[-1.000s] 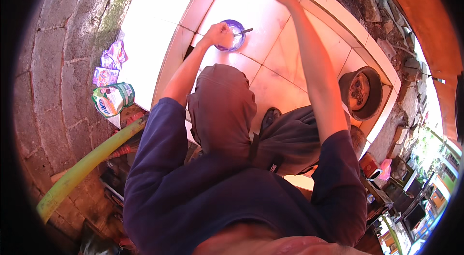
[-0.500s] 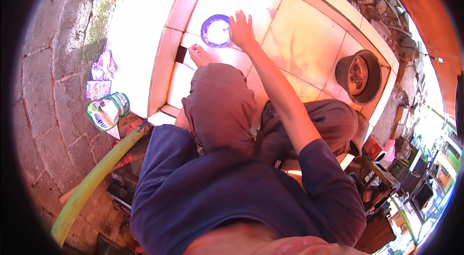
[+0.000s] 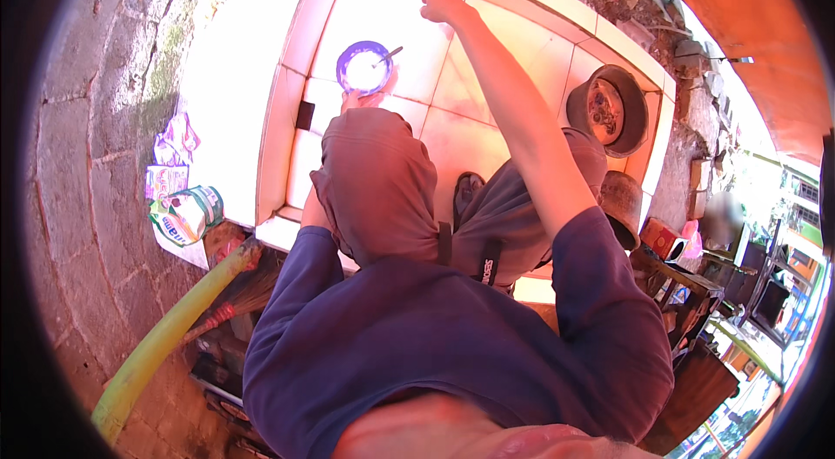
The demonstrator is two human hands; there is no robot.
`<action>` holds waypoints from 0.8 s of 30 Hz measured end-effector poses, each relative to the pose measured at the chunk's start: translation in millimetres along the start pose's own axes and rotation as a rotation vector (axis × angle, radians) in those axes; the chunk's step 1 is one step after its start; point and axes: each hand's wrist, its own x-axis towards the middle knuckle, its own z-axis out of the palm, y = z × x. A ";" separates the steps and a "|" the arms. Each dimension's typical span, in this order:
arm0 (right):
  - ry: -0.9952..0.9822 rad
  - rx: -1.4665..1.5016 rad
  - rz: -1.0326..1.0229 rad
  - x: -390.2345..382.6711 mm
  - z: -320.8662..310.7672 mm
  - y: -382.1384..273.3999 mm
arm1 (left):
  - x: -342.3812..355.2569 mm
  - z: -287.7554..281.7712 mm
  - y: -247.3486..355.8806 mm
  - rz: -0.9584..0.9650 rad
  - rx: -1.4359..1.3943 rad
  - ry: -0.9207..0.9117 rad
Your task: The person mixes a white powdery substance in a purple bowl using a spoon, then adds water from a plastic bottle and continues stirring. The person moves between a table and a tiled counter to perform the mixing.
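Observation:
A blue-rimmed bowl [image 3: 364, 68] stands on the tiled floor of a shallow basin, its bright inside washed out by glare. The handle of a spoon [image 3: 389, 56] leans over its right side. At the bowl's near edge are the fingertips of my left hand [image 3: 350, 100]; my knee hides most of that hand, so its grip does not show. My right hand [image 3: 442, 4] is up at the basin's far side, fingers curled closed, beside a thin pale vertical line. Whatever it holds, if anything, is hidden.
A dark round pot [image 3: 639, 116] stands in the basin's right corner, with another brown vessel [image 3: 620, 202] nearer me. Left of the basin are a green-and-white packet [image 3: 187, 216] and purple wrappers [image 3: 177, 142]. A broom [image 3: 235, 294] and a yellow-green pole [image 3: 170, 329] lie lower left.
My right hand has left the bowl, moved up to the far side and closed. The spoon handle now shows clearly. The view has shifted, and my right knee has lifted, showing my foot.

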 end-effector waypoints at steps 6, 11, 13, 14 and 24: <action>0.011 0.082 -0.048 -36.0 6.1 12.9 | 3.0 6.8 -31.6 -0.088 -0.072 0.008; 0.047 0.057 0.048 -54.3 98.1 19.6 | -7.3 30.7 -43.0 -0.089 0.060 0.009; 0.049 -0.075 0.135 -74.4 122.9 10.3 | -5.6 37.8 -43.3 -0.069 0.124 -0.003; 0.053 -0.135 0.187 -83.4 131.0 11.9 | -6.5 46.0 -42.3 -0.067 0.165 -0.015; -0.133 0.159 0.294 -112.6 154.6 30.8 | 3.0 67.6 -33.2 0.180 0.490 -0.103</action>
